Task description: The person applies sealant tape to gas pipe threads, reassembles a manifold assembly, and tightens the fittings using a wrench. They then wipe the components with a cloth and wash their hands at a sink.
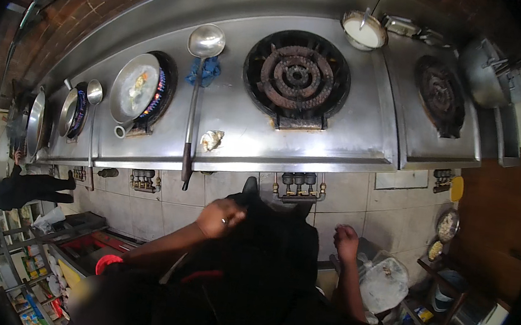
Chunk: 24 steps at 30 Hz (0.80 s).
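My left hand (pixel 221 217) has a ring on it and is curled against the black garment (pixel 270 257) on my chest, pinching its edge. My right hand (pixel 347 241) is balled up lower right, beside a plastic-lined bin (pixel 384 282), with nothing visible in it. Both hands are below the front of the steel cooking range (pixel 338 132). On the range a long ladle (pixel 205 41) lies with its bowl on a blue cloth (pixel 204 70). Left of it, a wok (pixel 134 88) with food sits tilted over a burner with blue flames.
A large unlit burner (pixel 296 75) is at centre and another (pixel 439 95) at right. A white bowl (pixel 364 30) of pale liquid stands behind them and a metal pot (pixel 485 74) at far right. Gas knobs (pixel 299 182) line the tiled front. Another person (pixel 26 187) stands far left.
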Motion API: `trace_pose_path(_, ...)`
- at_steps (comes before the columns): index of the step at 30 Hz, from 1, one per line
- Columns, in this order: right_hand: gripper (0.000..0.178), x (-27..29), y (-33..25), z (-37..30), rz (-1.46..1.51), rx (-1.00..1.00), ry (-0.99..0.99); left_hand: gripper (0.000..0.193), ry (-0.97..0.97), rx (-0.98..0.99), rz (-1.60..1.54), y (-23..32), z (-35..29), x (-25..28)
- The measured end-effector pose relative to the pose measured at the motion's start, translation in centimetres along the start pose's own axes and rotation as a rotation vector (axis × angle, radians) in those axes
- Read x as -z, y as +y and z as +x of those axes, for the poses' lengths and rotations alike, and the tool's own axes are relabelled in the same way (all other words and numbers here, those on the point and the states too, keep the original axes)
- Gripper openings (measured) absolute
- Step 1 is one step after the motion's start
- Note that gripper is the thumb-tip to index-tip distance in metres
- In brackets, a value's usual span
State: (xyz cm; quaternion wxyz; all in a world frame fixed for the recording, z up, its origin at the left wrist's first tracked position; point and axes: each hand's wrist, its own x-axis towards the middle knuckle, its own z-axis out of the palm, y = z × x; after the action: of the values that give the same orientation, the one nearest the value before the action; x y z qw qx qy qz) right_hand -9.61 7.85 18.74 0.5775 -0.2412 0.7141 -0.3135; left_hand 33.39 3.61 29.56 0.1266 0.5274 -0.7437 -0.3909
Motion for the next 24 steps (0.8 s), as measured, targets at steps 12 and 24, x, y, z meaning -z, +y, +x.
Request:
trace_pose_path(12,0.034,-38.9,-22.6,2.9,-1.162,1.099,-0.651,0.054,0.607,0.254,-1.298,-6.5,-2.7,12.1)
trace_pose_path(24,0.028,-44.1,-23.3,3.3,-1.236,0.859,-0.554,0.047,0.691,0.239,-1.129,-10.1,-7.4,15.1)
